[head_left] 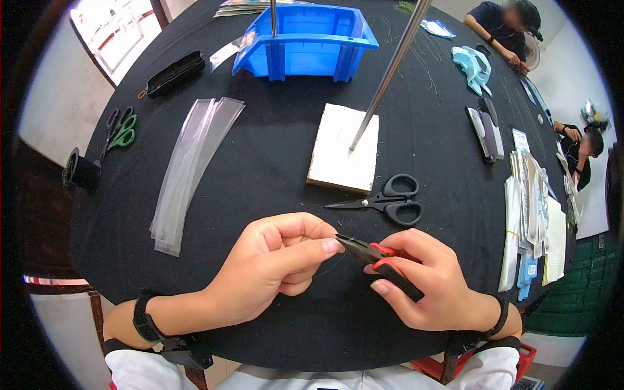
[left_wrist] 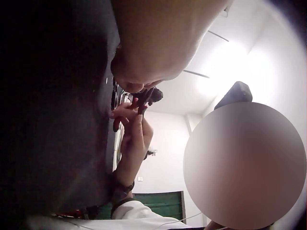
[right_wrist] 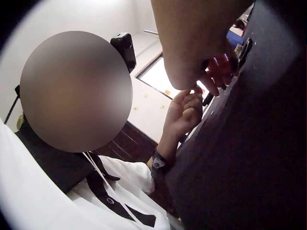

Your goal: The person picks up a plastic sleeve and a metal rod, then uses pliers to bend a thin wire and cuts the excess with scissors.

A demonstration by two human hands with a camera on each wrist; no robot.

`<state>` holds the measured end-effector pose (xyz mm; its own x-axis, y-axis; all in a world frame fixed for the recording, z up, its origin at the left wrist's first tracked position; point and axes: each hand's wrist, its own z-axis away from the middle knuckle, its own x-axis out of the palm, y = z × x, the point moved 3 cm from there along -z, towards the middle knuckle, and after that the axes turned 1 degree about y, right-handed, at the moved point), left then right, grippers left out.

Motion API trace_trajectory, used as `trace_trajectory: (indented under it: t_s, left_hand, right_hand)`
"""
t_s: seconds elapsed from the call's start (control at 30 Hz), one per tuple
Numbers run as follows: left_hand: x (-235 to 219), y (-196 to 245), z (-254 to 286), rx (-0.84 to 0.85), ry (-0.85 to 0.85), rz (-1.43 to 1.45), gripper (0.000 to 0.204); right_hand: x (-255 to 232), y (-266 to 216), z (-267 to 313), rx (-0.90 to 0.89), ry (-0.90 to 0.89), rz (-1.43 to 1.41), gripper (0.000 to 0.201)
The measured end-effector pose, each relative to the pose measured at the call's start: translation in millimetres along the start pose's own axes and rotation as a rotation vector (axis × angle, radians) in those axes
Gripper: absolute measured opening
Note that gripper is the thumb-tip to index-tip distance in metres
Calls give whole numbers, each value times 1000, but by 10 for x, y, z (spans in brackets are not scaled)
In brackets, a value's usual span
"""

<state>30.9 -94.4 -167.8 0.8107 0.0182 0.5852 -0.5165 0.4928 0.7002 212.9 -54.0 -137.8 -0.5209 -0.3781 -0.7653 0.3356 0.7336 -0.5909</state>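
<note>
In the head view my right hand (head_left: 432, 276) grips long-nose pliers (head_left: 356, 247) with red and black handles. Their jaws point left, and the tips meet the left fingertips. My left hand (head_left: 270, 263) pinches thumb against forefinger right at those tips. A thin dark strand (head_left: 333, 265) trails below the pinch; its end between the fingers is hidden. Just beyond the hands, black-handled scissors (head_left: 383, 201) lie on the black tablecloth. The left wrist view shows the right hand (left_wrist: 132, 117) from the side, and the right wrist view shows the left hand (right_wrist: 184, 112).
A metal rod rises from a white block (head_left: 338, 146) beyond the scissors. Clear plastic sleeves (head_left: 188, 175) lie left, with green scissors (head_left: 123, 133) and a spool (head_left: 83, 172) farther out. A blue bin (head_left: 305, 55) stands behind; a stapler (head_left: 486, 130) and packets (head_left: 530, 201) lie right.
</note>
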Motion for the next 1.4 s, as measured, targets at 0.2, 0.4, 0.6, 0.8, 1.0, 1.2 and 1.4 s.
trace_trajectory:
  t_s: [0.2,0.4,0.6,0.8,1.0,1.2,1.4]
  left_hand:
    - [-5,-3,-3,33,38,-72,10]
    - [9,24,24,122,84,-309,8]
    - [72,84,88,346,147,-417,8]
    - [61,42,104,377,141,-406,9]
    - [44,31,86,393,157,-458,7]
    - [34,12,90,440,142,-569,6]
    - [24,94,100,400,255,-380,11]
  right_hand:
    - [15,13,13,-20,8,2,21]
    - [-1,-13,54,89,-81,-134,17]
    - [39,66,26,197,-155,-566,13]
    - [55,36,21,269,-193,-627,22]
    - [75,23,44,264,-187,-568,19]
    - [43,-6,50,327,-174,-413,16]
    - [27,45,33,145,-52,-234,22]
